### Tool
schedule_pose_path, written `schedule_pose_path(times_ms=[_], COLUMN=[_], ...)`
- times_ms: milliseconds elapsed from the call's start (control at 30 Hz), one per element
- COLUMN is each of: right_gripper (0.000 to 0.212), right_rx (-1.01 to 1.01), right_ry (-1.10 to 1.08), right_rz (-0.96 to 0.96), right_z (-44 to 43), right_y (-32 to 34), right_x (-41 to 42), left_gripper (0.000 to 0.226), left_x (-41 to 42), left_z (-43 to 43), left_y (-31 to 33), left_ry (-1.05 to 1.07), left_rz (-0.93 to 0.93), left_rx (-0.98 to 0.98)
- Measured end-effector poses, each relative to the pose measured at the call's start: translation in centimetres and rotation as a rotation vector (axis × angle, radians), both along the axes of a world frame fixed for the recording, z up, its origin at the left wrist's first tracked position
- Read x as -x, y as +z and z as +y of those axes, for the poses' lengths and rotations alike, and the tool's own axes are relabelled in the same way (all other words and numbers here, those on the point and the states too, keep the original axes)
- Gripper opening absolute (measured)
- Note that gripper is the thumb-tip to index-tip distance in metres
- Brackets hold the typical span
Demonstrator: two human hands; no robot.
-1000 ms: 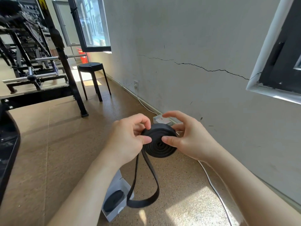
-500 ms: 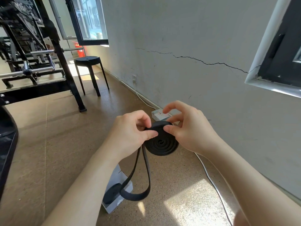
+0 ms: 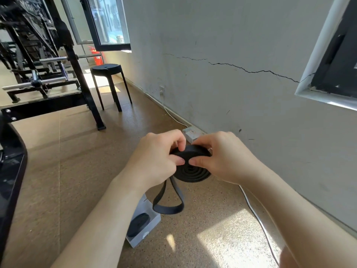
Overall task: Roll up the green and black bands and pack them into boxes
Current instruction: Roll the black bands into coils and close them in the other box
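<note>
Black stool (image 3: 105, 69) beside a black weight rack (image 3: 77, 74), cracked grey wall (image 3: 231, 113) — white cable (image 3: 251, 206) along its foot, open window (image 3: 114, 22)

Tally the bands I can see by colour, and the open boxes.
Black bands: 2, the half-rolled band and the coiled band
Green bands: 0
Open boxes: 1, the grey box holding the coiled band
Total: 3

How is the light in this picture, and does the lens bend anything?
Head view: hard sunlight leaves bright patches on the floor at lower right, and the far window is washed out; the wide lens stretches the forearms near the bottom edge; the black band between the left hand and right hand is sharp.
</note>
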State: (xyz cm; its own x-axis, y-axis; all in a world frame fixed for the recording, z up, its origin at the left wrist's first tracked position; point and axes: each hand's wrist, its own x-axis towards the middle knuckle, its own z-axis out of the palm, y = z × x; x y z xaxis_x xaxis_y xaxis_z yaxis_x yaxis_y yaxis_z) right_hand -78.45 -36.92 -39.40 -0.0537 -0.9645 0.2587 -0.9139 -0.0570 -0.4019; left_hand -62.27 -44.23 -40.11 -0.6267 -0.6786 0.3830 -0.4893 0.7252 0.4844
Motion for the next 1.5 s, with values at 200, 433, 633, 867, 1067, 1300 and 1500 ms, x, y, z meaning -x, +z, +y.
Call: schedule_pose_path(times_ms=[200, 433, 633, 867, 1067, 1300, 1500], right_gripper=[0.02, 0.015, 0.012, 0.028, 0.02, 0.019, 0.017], right_rx=[0.077, 0.135, 0.104, 0.038, -0.052, -0.023, 0.019], right_ry=[-0.047, -0.045, -0.05, -0.049, -0.043, -0.082, -0.08], right_rz=[-0.261, -0.531, -0.68, 0.117, 0.14, 0.085, -0.22], right_z=[-0.3, -0.7, -0.5, 1.2, 0.9, 0.7, 0.2], right_y=[-0.6, -0.9, -0.8, 0.9, 1.2, 0.7, 0.3], right_x=[1.1, 1.5, 1.2, -0.2, -0.6, -0.1, 1.1], left_gripper=[0.023, 0.032, 0.036, 0.03, 0.035, 0.024, 0.028], left_x=[-0.4, -0.9, -0.8, -0.5, 0.3, 0.3, -0.7], left_z=[-0.8, -1.0, -0.8, 0.1, 0.5, -0.1, -1.1], left_y=[0.0, 0.3, 0.4, 0.4, 0.0, -0.4, -0.1], left_ry=[0.066, 0.013, 0.024, 0.005, 0.012, 0.031, 0.03], left_rz=[0.215, 0.255, 0.288, 0.077, 0.032, 0.076, 0.093], left_rx=[-0.217, -0.341, -0.277, 0.016, 0.081, -0.047, -0.199])
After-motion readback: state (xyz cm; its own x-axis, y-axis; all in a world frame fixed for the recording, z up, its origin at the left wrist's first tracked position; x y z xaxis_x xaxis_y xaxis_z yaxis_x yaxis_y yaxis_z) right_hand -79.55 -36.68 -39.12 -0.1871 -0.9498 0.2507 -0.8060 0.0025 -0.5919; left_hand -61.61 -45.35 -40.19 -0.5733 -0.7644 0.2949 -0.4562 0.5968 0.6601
